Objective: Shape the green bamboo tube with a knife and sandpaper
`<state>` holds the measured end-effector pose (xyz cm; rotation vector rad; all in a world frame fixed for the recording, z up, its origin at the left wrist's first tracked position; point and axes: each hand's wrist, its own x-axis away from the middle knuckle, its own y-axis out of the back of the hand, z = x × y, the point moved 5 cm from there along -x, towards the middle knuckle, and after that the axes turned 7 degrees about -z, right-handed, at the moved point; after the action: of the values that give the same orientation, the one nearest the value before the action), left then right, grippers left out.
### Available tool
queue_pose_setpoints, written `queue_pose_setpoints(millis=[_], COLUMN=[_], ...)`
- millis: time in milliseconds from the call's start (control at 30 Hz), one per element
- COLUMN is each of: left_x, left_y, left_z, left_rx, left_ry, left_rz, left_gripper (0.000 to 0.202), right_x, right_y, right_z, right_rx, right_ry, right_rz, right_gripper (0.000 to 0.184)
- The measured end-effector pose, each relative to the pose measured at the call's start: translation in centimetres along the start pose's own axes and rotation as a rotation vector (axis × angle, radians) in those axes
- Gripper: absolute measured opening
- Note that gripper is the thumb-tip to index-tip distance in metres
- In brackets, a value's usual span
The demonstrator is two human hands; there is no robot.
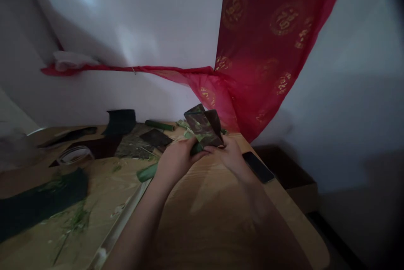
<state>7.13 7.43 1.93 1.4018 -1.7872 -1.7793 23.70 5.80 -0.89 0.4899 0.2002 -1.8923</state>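
Observation:
Both my hands are closed around a folded camouflage-patterned piece [203,126] in dark green and brown, held above the wooden table. Its upper edges stand up in angular flaps; whether it is paper, cloth or plastic I cannot make out. My left hand [177,157] grips its lower left side, thumb near the bottom. On the lower right side, my right hand [229,151] holds it, fingers meeting close to the left hand's. Something green shows under the piece beside my left fingers, mostly hidden. A green tube-like roll [147,172] lies just left of my left wrist.
A black phone [258,167] lies by the table's right edge, with an open cardboard box [295,177] below. Another green roll [159,125], dark sheets [121,121], a tape roll [75,155] and green scraps [78,217] lie leftward. Red cloth [252,72] hangs behind.

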Motion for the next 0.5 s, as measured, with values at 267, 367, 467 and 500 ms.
queue_pose_setpoints(millis=[267,367,467,500], left_x=[0.0,0.0,-0.1,-0.1], left_y=[0.1,-0.2,-0.4,-0.5], left_z=[0.6,0.3,0.1,0.2], left_rx=[-0.061,-0.102,-0.102,-0.099], left_ry=[0.013,0.015,0.009,0.013], left_rz=[0.035,0.020,0.032,0.044], left_gripper=[0.044,0.044,0.042,0.042], right_x=[0.7,0.5,-0.1,-0.2], right_y=[-1.7,-1.1,-0.7,-0.7], right_z=[-0.7,-0.9,-1.1,-1.1], right_rx=[-0.143,-0.145,-0.124,-0.117], right_ry=[-0.017,0.010,-0.020,-0.030], right_rz=[-0.178,-0.240,-0.100,-0.030], right_gripper=[0.032,0.032,0.035,0.036])
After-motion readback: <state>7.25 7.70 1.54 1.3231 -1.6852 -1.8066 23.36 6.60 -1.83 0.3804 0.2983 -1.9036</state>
